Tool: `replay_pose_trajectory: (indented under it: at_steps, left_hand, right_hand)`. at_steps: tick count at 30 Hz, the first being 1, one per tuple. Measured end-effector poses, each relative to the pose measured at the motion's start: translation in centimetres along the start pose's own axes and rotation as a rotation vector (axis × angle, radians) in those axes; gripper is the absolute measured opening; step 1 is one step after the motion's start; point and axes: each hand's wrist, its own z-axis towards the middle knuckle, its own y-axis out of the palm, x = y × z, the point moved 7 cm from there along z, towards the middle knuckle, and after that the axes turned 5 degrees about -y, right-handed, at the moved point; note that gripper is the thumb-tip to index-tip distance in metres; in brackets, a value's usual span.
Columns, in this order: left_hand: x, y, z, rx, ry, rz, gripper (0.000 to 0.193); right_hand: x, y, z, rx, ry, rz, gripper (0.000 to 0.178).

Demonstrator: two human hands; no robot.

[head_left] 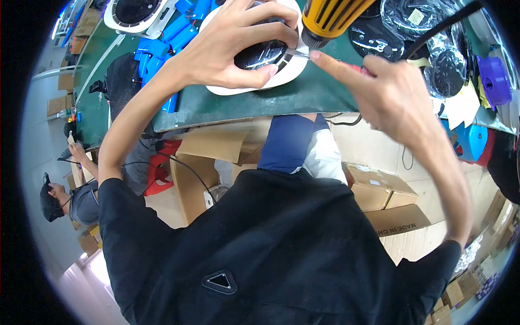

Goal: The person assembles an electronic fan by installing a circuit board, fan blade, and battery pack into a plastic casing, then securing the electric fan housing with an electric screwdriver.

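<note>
On the green table [325, 97] lies a white oval housing [296, 69] with a glossy black round middle [257, 54]. My left hand [227, 49] grips it from above, thumb on the near side and fingers curled over the far side. In my right hand [392, 95] is a thin metal tool [301, 54] with a red handle, most of it hidden by the fingers. Its tip touches the right edge of the black middle, and my index finger stretches along it. A yellow heat gun [333, 19] points its dark nozzle down just beyond that tip.
Several blue wrapped packs [176, 32] and another white housing [132, 13] lie at left. Black parts in clear plastic [447, 70], a purple spool-like piece [494, 81] and a black cable [444, 27] are at right. Below stand cardboard boxes [379, 187]. A co-worker [70, 197] sits at left.
</note>
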Motion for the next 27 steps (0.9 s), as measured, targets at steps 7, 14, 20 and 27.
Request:
replay_pose_trajectory:
  at_steps: [7,14,20,27]
  left_hand:
    - [-0.4,0.0,-0.6,-0.027,-0.063,-0.115,0.035]
    - [-0.6,-0.2,0.0,-0.022,-0.001,-0.085,0.035]
    - [-0.7,0.0,0.0,-0.023,-0.025,-0.119,0.034]
    - [-0.8,0.1,0.2,-0.013,-0.032,-0.118,0.034]
  right_hand:
    - [-1.8,1.6,-0.7,-0.034,0.115,-0.001,0.074]
    - [-2.1,1.3,-0.6,-0.01,0.103,-0.04,0.072]
    - [-2.1,0.6,-0.2,-0.013,0.102,-0.057,0.069]
    - [-0.6,-0.8,0.7,-0.069,0.065,0.038,0.06]
